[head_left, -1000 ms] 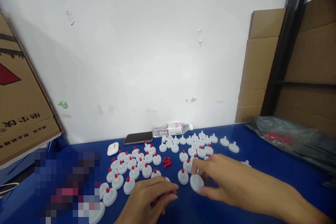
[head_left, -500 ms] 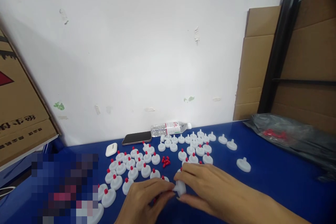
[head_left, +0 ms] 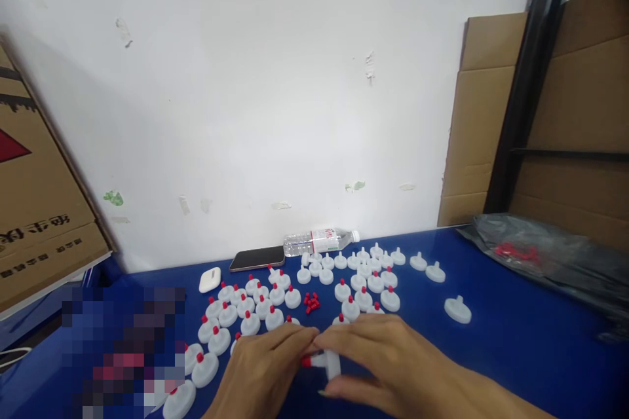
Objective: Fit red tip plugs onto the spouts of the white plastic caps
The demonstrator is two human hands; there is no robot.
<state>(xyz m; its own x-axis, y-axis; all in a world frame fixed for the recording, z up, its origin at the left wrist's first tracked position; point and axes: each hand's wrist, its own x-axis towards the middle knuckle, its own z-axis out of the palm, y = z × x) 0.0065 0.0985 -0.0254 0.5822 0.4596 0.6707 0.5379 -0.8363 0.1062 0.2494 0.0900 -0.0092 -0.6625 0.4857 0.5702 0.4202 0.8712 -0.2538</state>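
Observation:
A white round nozzle lid [head_left: 333,364] lies on its side in my right hand [head_left: 393,360], thumb below and fingers above. Its spout points left and ends in a small red cap [head_left: 306,361]. My left hand [head_left: 265,363] is closed around that red cap, fingers bent; its thumb is mostly hidden. The fingertips of both hands meet above the spout. Just beyond them is a small pile of loose red caps [head_left: 311,303]. Capped white lids [head_left: 250,323] spread to the left, and uncapped lids [head_left: 325,275] stand farther back.
A phone [head_left: 257,258], a white earbud case [head_left: 210,280] and a lying water bottle [head_left: 319,242] are by the wall. A single lid [head_left: 457,309] stands on the right of the blue table [head_left: 511,347]. Beyond is a grey plastic bag [head_left: 555,262] with red pieces.
My left fingers have shifted up and closer to my right hand. The red cap on the spout now shows between the hands. The view has moved slightly.

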